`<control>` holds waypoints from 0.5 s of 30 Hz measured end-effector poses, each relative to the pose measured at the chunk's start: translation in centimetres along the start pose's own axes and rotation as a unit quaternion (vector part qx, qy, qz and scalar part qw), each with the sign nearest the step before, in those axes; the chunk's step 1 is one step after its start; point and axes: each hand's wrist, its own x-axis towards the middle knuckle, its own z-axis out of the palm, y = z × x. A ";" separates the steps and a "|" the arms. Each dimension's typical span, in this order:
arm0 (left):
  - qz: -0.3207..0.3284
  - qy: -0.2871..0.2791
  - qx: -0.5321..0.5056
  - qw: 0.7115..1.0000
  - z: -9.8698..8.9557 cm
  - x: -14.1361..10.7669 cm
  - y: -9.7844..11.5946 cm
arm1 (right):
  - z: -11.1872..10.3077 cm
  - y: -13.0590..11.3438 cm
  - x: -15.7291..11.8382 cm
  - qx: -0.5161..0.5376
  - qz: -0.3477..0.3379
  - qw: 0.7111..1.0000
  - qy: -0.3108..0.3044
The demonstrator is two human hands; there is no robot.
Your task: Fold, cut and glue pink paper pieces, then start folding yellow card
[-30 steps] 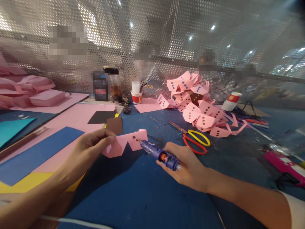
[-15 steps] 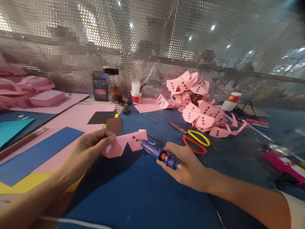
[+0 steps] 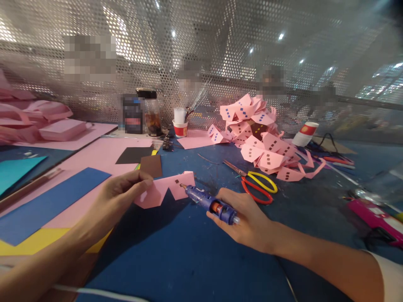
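My left hand (image 3: 126, 195) pinches the left end of a pink paper cutout (image 3: 159, 191), which has a V-shaped notch in its lower edge and is held above the blue table. A small dark square (image 3: 176, 181) shows on its face. My right hand (image 3: 248, 218) is wrapped round a blue hot glue gun (image 3: 204, 199), its nozzle pointing left and at the cutout's right half. Whether the nozzle touches the surface is hard to tell. Right of the cutout lie scissors (image 3: 256, 188) with red and yellow handles.
Several pink cutouts with dark or blue squares form a pile (image 3: 261, 126) at the back. Blue (image 3: 59, 201), brown (image 3: 151, 165) and black (image 3: 134, 155) sheets lie left. A paper cup (image 3: 180, 129), a lidded jar (image 3: 153, 115) and a magenta tool (image 3: 374, 216) stand or lie around the table.
The glue gun's nozzle has shifted slightly left over the cutout, where a second dark square showed before. My left hand and the cutout have hardly moved.
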 end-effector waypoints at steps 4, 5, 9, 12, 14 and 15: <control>-0.002 -0.002 0.000 1.000 -0.1 0.1 0.0 | 0.0 0.0 0.0 0.004 0.016 1.000 0.010; -0.002 -0.002 -0.002 1.000 -0.1 0.1 -0.1 | 0.1 0.0 0.0 0.006 0.021 1.000 0.012; 0.004 -0.004 -0.007 1.000 0.0 0.1 -0.3 | 0.1 0.0 0.0 0.011 0.025 1.000 0.009; 0.005 -0.001 -0.009 1.000 0.1 0.1 -0.3 | 0.0 0.0 0.0 0.010 0.024 1.000 0.005; 0.005 -0.001 -0.009 1.000 0.1 0.1 -0.2 | 0.0 0.0 0.0 0.010 0.026 1.000 0.005; 0.005 -0.002 -0.009 1.000 0.1 0.0 -0.2 | 0.0 -0.1 0.0 0.011 0.026 1.000 0.005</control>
